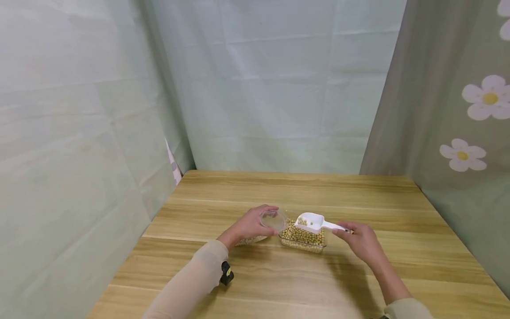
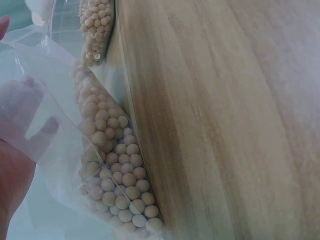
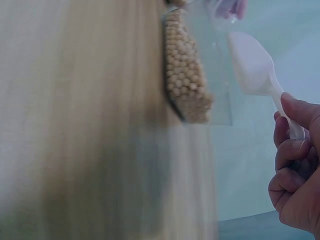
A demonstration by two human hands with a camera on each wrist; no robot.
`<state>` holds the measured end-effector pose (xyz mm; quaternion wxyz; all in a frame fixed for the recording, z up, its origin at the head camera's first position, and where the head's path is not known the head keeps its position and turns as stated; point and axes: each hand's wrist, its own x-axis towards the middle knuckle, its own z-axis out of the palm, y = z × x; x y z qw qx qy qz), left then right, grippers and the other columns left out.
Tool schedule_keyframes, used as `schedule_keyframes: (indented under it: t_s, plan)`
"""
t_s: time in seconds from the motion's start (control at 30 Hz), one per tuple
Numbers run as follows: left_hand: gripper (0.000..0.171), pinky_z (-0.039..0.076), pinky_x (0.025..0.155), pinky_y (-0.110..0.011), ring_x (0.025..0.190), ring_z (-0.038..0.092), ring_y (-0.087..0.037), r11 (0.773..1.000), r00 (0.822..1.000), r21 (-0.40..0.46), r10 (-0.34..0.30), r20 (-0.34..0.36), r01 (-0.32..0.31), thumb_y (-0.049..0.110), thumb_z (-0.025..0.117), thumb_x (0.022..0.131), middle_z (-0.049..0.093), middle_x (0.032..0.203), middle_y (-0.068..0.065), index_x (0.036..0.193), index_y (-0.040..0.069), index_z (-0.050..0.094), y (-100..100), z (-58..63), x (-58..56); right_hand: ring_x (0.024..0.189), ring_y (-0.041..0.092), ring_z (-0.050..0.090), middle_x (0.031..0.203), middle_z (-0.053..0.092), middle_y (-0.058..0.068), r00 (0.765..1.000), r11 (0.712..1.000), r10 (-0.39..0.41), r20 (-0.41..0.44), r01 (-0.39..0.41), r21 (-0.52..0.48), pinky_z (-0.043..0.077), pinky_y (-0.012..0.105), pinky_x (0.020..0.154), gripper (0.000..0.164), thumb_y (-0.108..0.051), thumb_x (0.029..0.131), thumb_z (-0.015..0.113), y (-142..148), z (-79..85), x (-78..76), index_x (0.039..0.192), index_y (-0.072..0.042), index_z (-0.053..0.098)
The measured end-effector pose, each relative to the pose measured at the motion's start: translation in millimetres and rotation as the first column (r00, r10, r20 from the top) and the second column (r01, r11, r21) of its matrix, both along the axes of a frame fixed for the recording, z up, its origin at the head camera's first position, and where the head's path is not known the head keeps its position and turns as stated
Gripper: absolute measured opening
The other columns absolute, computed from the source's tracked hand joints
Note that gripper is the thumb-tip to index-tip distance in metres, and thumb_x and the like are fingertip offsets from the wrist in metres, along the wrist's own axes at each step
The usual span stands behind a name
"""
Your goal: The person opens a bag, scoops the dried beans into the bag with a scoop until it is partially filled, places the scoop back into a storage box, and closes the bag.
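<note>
On the desk (image 1: 402, 266) we had the clear container (image 3: 221, 106) beside the plastic bag (image 2: 60, 167), its rim gripped by our left hand (image 1: 255, 221), presumably to stop it collapsing; our right hand (image 1: 363, 243) grasped the white scoop (image 1: 317, 223) above the container, probably so its few beans (image 1: 303, 221), if spilled, fell inside.

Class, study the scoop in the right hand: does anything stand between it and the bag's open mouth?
Nothing visible: the scoop, held by the right hand above the box, points toward the bag across an open gap.
</note>
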<state>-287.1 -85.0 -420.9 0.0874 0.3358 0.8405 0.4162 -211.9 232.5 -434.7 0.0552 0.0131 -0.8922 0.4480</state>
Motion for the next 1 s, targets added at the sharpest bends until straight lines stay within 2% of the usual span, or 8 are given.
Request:
schedule_keyframes:
  t_s: [0.13,0.3,0.47,0.6,0.67,0.7,0.83,1.0]
  plan:
    - [0.071,0.046,0.076,-0.029,0.108,0.051,-0.027,1.000,1.000,-0.007,0.015,-0.015,-0.015,0.023,0.076,0.073,0.053,0.123,-0.009,0.133,0.005,0.042,0,-12.6,-9.0,0.064,0.018,0.042,0.085,0.062,0.006,1.000,1.000,0.012,0.012,-0.012,0.003,0.037,0.030,0.052,0.050,-0.045,0.081,0.062,-4,11.3,-2.6,0.113,-0.006,0.064]
    - [0.075,0.047,0.076,-0.028,0.100,0.056,-0.020,1.000,1.000,-0.011,0.012,-0.028,-0.012,0.033,0.076,0.072,0.053,0.124,-0.003,0.134,0.009,0.042,0,-27.4,-19.9,0.062,0.018,0.044,0.077,0.059,0.004,0.998,0.999,0.050,-0.030,-0.049,0.023,0.038,0.030,0.049,0.041,-0.040,0.081,0.065,-19,24.5,-5.8,0.107,-0.009,0.067]
    - [0.077,0.046,0.078,-0.028,0.098,0.056,-0.018,1.000,0.999,-0.018,0.003,-0.041,-0.003,0.037,0.075,0.072,0.053,0.123,-0.002,0.135,0.009,0.041,1,-28.8,-20.5,0.057,0.016,0.045,0.072,0.059,-0.001,0.992,0.991,0.099,-0.083,-0.090,0.101,0.038,0.030,0.048,0.028,-0.030,0.081,0.068,-34,32.4,-7.5,0.100,-0.010,0.069]
    - [0.074,0.046,0.077,-0.028,0.106,0.052,-0.028,1.000,1.000,-0.006,-0.014,-0.020,0.013,0.028,0.075,0.073,0.053,0.124,-0.011,0.134,0.003,0.041,4,-12.0,-9.3,0.057,0.015,0.045,0.070,0.058,-0.002,0.989,0.986,0.110,-0.103,-0.095,0.138,0.037,0.030,0.048,0.024,-0.028,0.081,0.068,-39,35.5,-8.2,0.098,-0.011,0.069]
    - [0.073,0.046,0.077,-0.030,0.109,0.050,-0.030,1.000,1.000,0.002,-0.014,-0.010,0.014,0.026,0.075,0.074,0.052,0.124,-0.012,0.134,0.003,0.041,5,-12.2,-9.9,0.057,0.016,0.045,0.070,0.058,-0.002,0.989,0.986,0.109,-0.101,-0.095,0.138,0.037,0.030,0.048,0.024,-0.028,0.081,0.068,-38,35.6,-8.8,0.098,-0.012,0.069]
    - [0.073,0.046,0.077,-0.030,0.109,0.050,-0.031,1.000,1.000,0.000,-0.014,-0.010,0.014,0.025,0.075,0.073,0.052,0.124,-0.013,0.134,0.002,0.041,5,-12.7,-10.5,0.057,0.016,0.045,0.071,0.058,-0.002,0.989,0.986,0.109,-0.100,-0.095,0.136,0.037,0.030,0.049,0.024,-0.028,0.081,0.068,-38,35.5,-9.0,0.098,-0.012,0.069]
    - [0.075,0.047,0.078,-0.030,0.105,0.053,-0.026,1.000,1.000,-0.004,0.004,-0.016,-0.004,0.033,0.075,0.072,0.052,0.125,-0.007,0.135,0.010,0.042,5,-29.7,-21.9,0.059,0.016,0.046,0.075,0.061,-0.001,0.989,0.989,0.106,-0.103,-0.093,0.119,0.038,0.030,0.050,0.026,-0.028,0.081,0.068,-34,33.7,-9.1,0.099,-0.010,0.069]
    - [0.074,0.046,0.081,-0.031,0.103,0.054,-0.023,1.000,1.000,-0.014,0.005,-0.022,-0.005,0.037,0.075,0.072,0.053,0.124,-0.005,0.135,0.013,0.042,4,-31.0,-21.8,0.063,0.017,0.046,0.079,0.062,0.000,0.992,0.992,0.082,-0.093,-0.072,0.099,0.039,0.030,0.051,0.031,-0.034,0.081,0.066,-21,28.3,-7.9,0.101,-0.010,0.069]
